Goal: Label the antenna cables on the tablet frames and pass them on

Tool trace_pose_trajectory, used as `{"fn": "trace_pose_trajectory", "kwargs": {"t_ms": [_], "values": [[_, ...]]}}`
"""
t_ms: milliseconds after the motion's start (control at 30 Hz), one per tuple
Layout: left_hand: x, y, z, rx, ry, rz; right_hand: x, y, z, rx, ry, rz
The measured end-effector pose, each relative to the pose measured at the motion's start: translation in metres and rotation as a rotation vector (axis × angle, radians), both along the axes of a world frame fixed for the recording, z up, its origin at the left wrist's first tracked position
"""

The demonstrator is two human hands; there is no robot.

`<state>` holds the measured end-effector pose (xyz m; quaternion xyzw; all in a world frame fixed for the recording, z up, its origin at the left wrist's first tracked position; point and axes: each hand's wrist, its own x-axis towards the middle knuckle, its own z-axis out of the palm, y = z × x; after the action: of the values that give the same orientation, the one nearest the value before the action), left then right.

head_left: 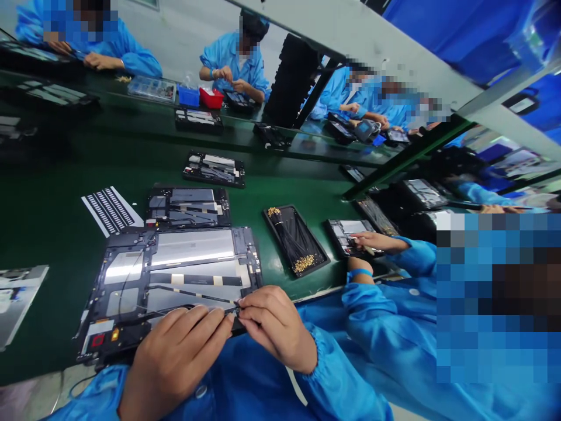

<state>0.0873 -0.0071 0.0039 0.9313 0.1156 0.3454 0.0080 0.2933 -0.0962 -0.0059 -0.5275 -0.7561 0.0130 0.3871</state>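
Observation:
An opened tablet (193, 248) lies on the green bench in front of me, its battery plates, flat ribbon cables and thin black wires exposed. Over its near edge rests my left hand (179, 351), fingers bent together, the fingertips close to the lower right corner. My right hand (276, 324) pinches at that same corner, thumb and forefinger pressed together near the end of a dark flat cable (193, 292). Whatever is between the fingertips of either hand is too small and covered to make out. The two hands nearly touch.
Behind my tablet sits another opened tablet (188, 206), with a smaller-looking one (214, 168) farther back. Left of these lies a label sheet (111, 210). A black tray (295, 240) of gold-tipped cables stands right, beside a co-worker's hand (377, 241) on a tablet. More co-workers sit opposite.

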Motion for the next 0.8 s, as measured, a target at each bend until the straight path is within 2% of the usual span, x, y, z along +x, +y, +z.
{"fn": "trace_pose_trajectory", "kwargs": {"t_ms": [367,500,567,600,667,700,733,800], "values": [[0.001,-0.005,-0.005,-0.034,0.025,0.02,0.004,0.005,-0.006,0.036,-0.032,0.076],[-0.016,-0.007,-0.001,-0.061,0.057,0.007,0.008,-0.002,-0.006,0.044,0.005,0.078],[-0.037,0.004,0.005,-0.086,0.044,0.129,0.012,-0.005,-0.01,-0.043,0.162,-0.055],[-0.049,0.013,0.006,-0.127,0.023,0.256,0.015,-0.005,-0.014,-0.113,0.252,-0.152],[-0.073,0.037,0.003,-0.308,-0.014,0.563,0.019,-0.002,-0.023,-0.284,0.391,-0.306],[-0.083,0.05,-0.002,-0.442,-0.011,0.663,0.019,0.001,-0.028,-0.376,0.434,-0.324],[-0.092,0.061,-0.009,-0.577,0.012,0.7,0.019,0.004,-0.033,-0.459,0.469,-0.309],[-0.106,0.076,-0.028,-0.737,0.039,0.664,0.013,0.007,-0.04,-0.59,0.544,-0.258]]}}
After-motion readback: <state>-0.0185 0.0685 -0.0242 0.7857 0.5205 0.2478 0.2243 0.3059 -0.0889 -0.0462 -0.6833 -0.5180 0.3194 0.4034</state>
